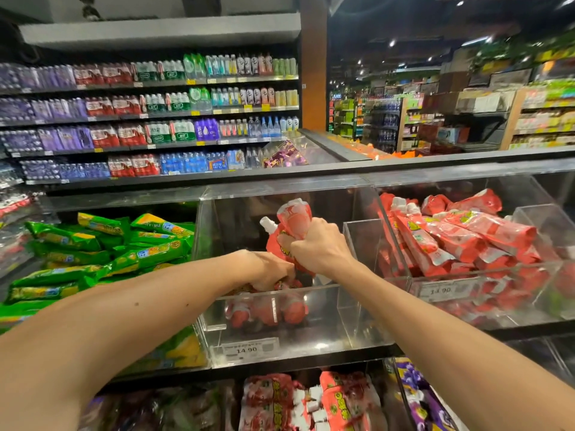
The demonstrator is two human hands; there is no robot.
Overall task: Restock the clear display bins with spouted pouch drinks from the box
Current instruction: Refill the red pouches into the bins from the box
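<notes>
My right hand (pixel 317 247) grips a bunch of red spouted pouches (pixel 294 220) above the middle clear bin (pixel 357 306), spouts pointing up and left. Lower and to the left, my left hand (pixel 270 270) reaches down into the same bin, its fingers curled around red pouches (pixel 267 311) lying at the bin's bottom. The bin holds only a few pouches. The box is not in view.
The clear bin to the right (pixel 485 290) is piled with red pouches (pixel 451 234). Green pouches (pixel 102 244) fill the bin at the left. Below, a lower tier holds red pouches (pixel 311 402) and purple pouches (pixel 420 399). Bottled drink shelves (pixel 149 119) stand behind.
</notes>
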